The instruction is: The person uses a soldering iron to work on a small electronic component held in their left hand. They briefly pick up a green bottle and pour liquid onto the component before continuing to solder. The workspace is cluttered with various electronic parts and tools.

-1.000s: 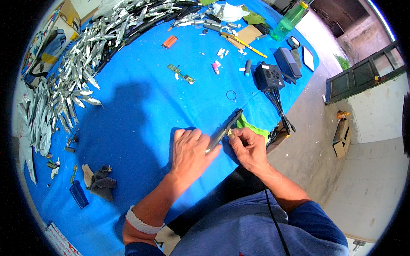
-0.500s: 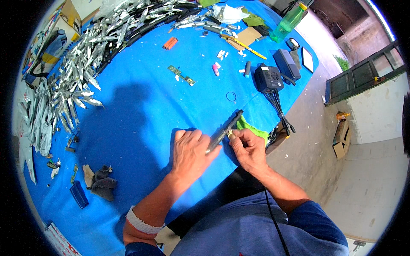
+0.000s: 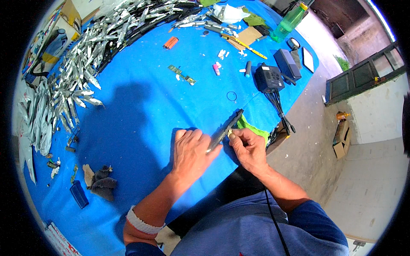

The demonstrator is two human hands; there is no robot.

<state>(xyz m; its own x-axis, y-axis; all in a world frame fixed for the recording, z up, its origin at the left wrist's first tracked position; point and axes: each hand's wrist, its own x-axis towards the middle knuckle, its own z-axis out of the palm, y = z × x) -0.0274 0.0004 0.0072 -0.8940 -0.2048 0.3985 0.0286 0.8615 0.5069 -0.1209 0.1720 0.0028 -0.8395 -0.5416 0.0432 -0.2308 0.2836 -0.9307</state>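
Note:
My left hand [image 3: 191,154] is closed around the near end of a slim dark grey, stick-shaped part [image 3: 225,129], whose far end points up and to the right over the table. Beside the part, my right hand [image 3: 249,149] pinches a small pale yellowish piece [image 3: 230,133] between thumb and fingertips. This small piece is at the part's side; whether it is joined to it I cannot tell. A bright green cloth [image 3: 252,127] lies just beyond my right hand, at the table's edge.
A heap of silvery and black slim parts [image 3: 111,36] covers the far left. At the right stand a black power box with cables [image 3: 269,79], a grey case [image 3: 285,64] and a green bottle [image 3: 290,23]. A grey rag [image 3: 103,184] and a blue block [image 3: 78,194] lie near left.
Almost nothing differs; both hands keep their place and hold, and the view has shifted very slightly.

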